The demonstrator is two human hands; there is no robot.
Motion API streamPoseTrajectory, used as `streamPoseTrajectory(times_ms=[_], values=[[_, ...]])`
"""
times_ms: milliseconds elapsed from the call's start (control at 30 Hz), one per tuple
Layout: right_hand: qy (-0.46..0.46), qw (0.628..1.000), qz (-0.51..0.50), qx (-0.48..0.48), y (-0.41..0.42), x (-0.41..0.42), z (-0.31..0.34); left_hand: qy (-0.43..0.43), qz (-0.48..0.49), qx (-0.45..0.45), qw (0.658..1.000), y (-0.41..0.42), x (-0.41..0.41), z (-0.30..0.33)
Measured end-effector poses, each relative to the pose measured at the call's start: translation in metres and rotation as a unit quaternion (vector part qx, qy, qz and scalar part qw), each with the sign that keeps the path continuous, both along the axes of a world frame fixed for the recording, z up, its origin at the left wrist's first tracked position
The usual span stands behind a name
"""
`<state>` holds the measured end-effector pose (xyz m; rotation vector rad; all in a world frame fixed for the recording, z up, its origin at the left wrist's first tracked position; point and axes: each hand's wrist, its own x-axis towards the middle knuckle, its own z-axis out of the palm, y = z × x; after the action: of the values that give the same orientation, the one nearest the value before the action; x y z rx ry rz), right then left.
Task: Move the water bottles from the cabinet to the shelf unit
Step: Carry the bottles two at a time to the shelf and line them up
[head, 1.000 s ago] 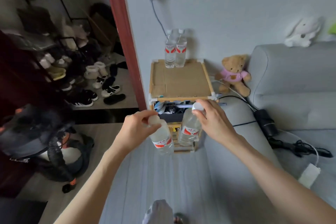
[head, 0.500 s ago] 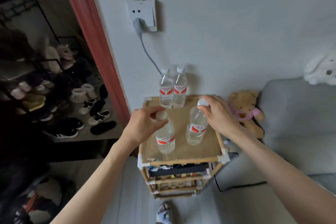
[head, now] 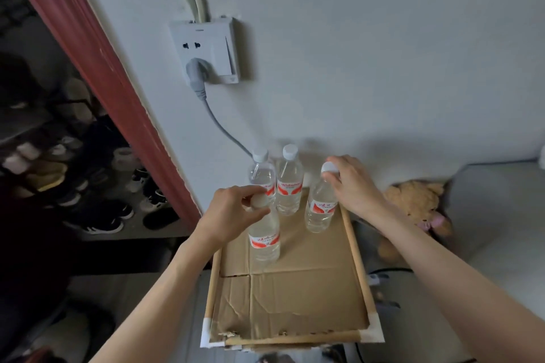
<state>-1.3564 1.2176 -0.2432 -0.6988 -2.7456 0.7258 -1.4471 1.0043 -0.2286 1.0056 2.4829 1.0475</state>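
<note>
My left hand (head: 233, 209) grips the white cap of a clear water bottle (head: 264, 242) with a red label, standing upright on the cardboard top of the shelf unit (head: 295, 300). My right hand (head: 352, 186) holds the cap of a second water bottle (head: 320, 209), upright further back and to the right. Two more water bottles stand side by side against the wall, the left one (head: 261, 175) partly hidden by my left hand, the right one (head: 290, 186) in full view.
A wall socket (head: 206, 53) with a grey plug and cable hangs above the bottles. A red door frame (head: 97, 68) borders a dark room with a shoe rack (head: 73, 174) on the left. A teddy bear (head: 418, 206) and a grey sofa (head: 501, 215) lie to the right.
Both hands carried their bottles up from below the shelf edge and forward over the cardboard top, toward the two bottles at the wall. The view has moved closer to the shelf unit.
</note>
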Motion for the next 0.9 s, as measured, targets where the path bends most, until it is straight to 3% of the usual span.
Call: streamPoseTrajectory(times_ms=[333,600,900], values=[[-0.002,0.997,0.053,-0.05,0.044,-0.036,-0.007,-0.003,0.045,-0.021,0.999,0.038,-0.008,-0.003],[-0.019,0.986,0.153,-0.059,0.056,-0.041,-0.012,0.013,-0.038,-0.043,0.998,0.041,-0.013,-0.005],[-0.024,0.994,0.088,-0.055,0.062,-0.048,-0.004,-0.005,0.064,-0.016,0.998,0.038,-0.02,-0.01]])
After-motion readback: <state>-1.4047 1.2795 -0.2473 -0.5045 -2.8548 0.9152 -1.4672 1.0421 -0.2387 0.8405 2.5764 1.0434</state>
